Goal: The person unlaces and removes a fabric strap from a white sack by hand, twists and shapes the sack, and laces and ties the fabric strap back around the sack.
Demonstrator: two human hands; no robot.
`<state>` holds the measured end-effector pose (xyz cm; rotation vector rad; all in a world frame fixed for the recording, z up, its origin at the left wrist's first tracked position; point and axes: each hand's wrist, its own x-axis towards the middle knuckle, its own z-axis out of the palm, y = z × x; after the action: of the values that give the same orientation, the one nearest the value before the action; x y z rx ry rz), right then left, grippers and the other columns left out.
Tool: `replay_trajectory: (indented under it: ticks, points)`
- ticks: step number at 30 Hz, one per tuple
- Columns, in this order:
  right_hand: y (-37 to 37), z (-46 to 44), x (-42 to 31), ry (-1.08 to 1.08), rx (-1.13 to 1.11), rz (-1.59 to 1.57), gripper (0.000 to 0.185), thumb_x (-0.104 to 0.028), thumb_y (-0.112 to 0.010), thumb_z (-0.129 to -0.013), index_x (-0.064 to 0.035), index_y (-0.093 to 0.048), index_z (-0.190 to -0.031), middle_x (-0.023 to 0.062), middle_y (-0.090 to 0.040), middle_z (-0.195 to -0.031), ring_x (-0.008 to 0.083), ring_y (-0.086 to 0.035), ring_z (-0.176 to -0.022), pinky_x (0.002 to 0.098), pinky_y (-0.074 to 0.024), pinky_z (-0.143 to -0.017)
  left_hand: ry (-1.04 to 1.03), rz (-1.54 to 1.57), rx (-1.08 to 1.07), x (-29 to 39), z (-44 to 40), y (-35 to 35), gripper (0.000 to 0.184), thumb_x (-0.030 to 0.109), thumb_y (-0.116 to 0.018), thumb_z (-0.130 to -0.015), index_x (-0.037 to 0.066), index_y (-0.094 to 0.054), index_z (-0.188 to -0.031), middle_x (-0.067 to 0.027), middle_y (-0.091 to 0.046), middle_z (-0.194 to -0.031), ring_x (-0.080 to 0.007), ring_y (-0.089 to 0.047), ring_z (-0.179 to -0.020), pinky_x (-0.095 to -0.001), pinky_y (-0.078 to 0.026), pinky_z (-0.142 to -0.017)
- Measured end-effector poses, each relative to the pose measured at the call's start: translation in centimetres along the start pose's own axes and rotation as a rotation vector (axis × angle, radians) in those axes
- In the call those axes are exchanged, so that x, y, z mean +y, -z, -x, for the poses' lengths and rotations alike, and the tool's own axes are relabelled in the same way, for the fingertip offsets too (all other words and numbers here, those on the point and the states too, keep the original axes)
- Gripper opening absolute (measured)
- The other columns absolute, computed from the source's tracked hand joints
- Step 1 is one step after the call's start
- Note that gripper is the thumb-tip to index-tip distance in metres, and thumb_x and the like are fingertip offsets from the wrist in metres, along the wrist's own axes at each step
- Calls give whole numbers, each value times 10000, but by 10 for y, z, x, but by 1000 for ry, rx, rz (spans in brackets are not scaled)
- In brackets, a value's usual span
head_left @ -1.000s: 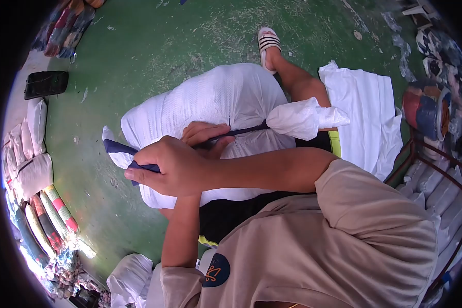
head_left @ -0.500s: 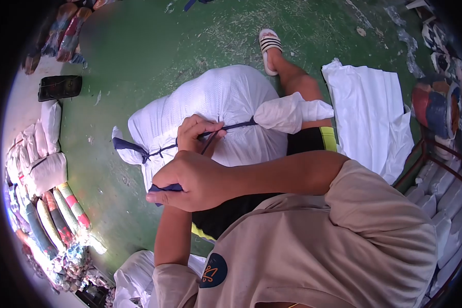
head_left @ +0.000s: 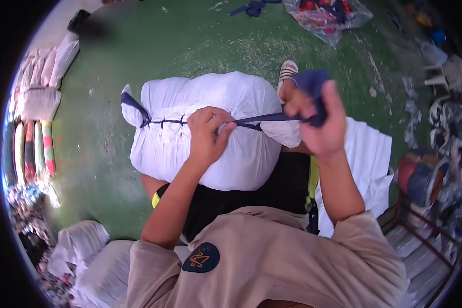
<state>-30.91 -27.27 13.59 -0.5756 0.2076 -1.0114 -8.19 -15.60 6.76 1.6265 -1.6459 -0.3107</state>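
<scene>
A stuffed white sack (head_left: 210, 92) lies across my lap, its long opening gathered along the top. Dark blue cloth cord (head_left: 169, 121) runs in stitches along that seam, knotted round a tied corner at the left end. My left hand (head_left: 208, 132) presses the seam near the middle, thumb and fingers pinched on the cord. Off the right end, my right hand (head_left: 321, 123) grips the bunched loose length of the blue cloth strip (head_left: 310, 84), partly blurred. The strip stretches taut between both hands, over the sack's right corner (head_left: 285, 132).
A flat white sack (head_left: 367, 169) lies on the green floor to my right, near a metal frame (head_left: 421, 220) with stacked white bundles. A clear plastic bag (head_left: 333, 18) sits ahead. Rolled fabrics (head_left: 33, 149) and white bundles (head_left: 41, 102) line the left.
My right hand has swung from the left, across my left arm, to the sack's right end, drawing the cord out. My left hand stays on the seam. The view has shifted.
</scene>
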Motion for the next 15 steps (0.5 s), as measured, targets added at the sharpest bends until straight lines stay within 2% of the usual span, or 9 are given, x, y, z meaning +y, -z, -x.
replay_trajectory:
  ticks: [2,4,5,9,10,11,12,14,15]
  points:
    - [-12,-2,-28,66,123,-82,333,-370,-494,-1071,-53,-578,-1011,12,-518,-700,145,-557,-717,349,-491,-724,-9,24,61,16,6,-2,103,102,-697,-837,101,-685,-939,-25,-642,-1009,-207,-548,-939,-365,-327,-949]
    - [6,-2,-52,211,306,15,329,-363,-520,-1062,-52,-613,-1003,18,-570,-755,134,-560,-722,323,-484,-699,-107,75,-5,37,13,4,140,109,-699,-839,92,-636,-963,-38,-609,-1017,-222,-533,-963,-380,-312,-972]
    - [11,-3,-60,201,286,29,329,-363,-520,-1062,-52,-613,-1003,18,-570,-755,134,-560,-722,323,-484,-699,-102,77,21,40,22,7,140,109,-699,-839,92,-636,-963,-38,-609,-1017,-222,-533,-963,-380,-312,-972]
    - [22,-6,-77,253,582,620,304,-341,-546,-1049,-59,-649,-1004,32,-615,-833,131,-564,-738,309,-480,-677,18,308,-32,48,59,16,101,90,-657,-872,73,-591,-946,-46,-594,-956,-201,-542,-935,-354,-355,-940]
    - [21,-15,-70,218,576,884,281,-319,-557,-1040,-59,-660,-1015,33,-625,-844,133,-566,-734,298,-479,-668,18,318,-13,47,62,13,101,90,-657,-872,73,-591,-946,-46,-594,-956,-201,-542,-935,-354,-355,-940]
    - [24,-28,-61,186,565,1146,259,-297,-568,-1030,-59,-671,-1027,35,-636,-856,134,-568,-730,288,-477,-659,162,474,96,44,64,9,78,92,-642,-881,70,-588,-934,-43,-587,-928,-188,-540,-904,-338,-372,-918]
    - [36,-38,-58,48,341,1495,339,-315,-614,-979,-38,-660,-1169,117,-649,-1001,215,-611,-829,348,-515,-755,302,631,204,40,65,4,58,94,-626,-890,68,-585,-922,-39,-581,-899,-174,-539,-872,-321,-388,-896]
    - [45,-48,-38,-34,86,2250,529,-348,-657,-921,-14,-574,-1323,223,-581,-1232,335,-606,-989,426,-513,-875,583,946,414,35,64,-1,39,97,-594,-909,63,-579,-898,-31,-569,-842,-148,-535,-810,-289,-421,-852]
    - [33,-46,-24,-57,62,2462,656,-359,-670,-889,-62,-480,-1442,267,-490,-1338,415,-557,-1093,476,-484,-957,574,957,431,34,60,1,39,97,-594,-909,63,-579,-898,-31,-569,-842,-148,-535,-810,-289,-421,-852]
